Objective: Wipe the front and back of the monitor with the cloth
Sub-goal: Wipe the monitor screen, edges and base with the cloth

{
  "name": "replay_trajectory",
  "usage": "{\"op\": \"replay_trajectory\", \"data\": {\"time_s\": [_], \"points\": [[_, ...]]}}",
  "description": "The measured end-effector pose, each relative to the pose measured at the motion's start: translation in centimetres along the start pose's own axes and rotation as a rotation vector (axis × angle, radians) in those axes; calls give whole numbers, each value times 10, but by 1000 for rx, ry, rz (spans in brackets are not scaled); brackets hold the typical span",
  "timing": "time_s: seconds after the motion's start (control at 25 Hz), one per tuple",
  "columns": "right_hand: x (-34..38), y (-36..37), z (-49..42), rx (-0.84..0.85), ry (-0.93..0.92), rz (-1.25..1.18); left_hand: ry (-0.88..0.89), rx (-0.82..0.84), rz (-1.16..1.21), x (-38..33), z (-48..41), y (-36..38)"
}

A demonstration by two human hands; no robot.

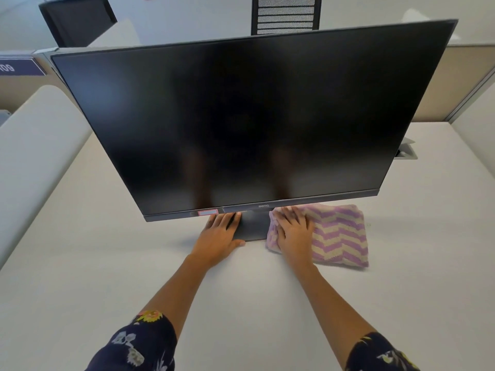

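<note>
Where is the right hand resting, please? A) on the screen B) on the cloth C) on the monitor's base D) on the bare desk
B: the right hand lies flat on the striped cloth, beside the base, which the left hand touches.

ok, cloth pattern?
Purple and beige zigzag stripes on the cloth, under the right hand. Head view, the only one.

bright even light, soft shadows, wide-angle edge distortion
</note>
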State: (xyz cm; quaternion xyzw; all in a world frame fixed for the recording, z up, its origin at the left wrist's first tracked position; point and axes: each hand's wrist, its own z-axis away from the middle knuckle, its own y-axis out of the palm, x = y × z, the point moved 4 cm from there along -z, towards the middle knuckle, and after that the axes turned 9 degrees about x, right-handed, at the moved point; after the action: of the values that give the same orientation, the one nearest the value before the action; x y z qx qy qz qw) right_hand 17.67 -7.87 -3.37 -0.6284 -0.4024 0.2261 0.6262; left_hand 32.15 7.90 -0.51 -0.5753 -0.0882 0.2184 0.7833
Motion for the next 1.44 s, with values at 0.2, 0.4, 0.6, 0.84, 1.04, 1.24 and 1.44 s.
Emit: {"op": "replay_trajectory", "data": {"time_s": [0.2,0.4,0.6,0.84,1.04,1.24,1.44], "points": [[2,8,23,-82,-309,37,-2,-39,31,1,2,0],[-39,-1,10,-142,8,2,-47,-39,89,-3,4,-6],[7,13,6,-153,-44,-3,-90,10,57,-6,3,-9],[-10,2,32,-235,-156,48,-97,13,71,-5,4,-7],[-29,-6,3,-160,162,42,-123,12,72,-9,5,-8],[2,13,28,-232,-150,8,-146,14,76,-10,4,-11],[-31,6,-5,-11,68,81,-159,18,111,-12,5,-12]]}}
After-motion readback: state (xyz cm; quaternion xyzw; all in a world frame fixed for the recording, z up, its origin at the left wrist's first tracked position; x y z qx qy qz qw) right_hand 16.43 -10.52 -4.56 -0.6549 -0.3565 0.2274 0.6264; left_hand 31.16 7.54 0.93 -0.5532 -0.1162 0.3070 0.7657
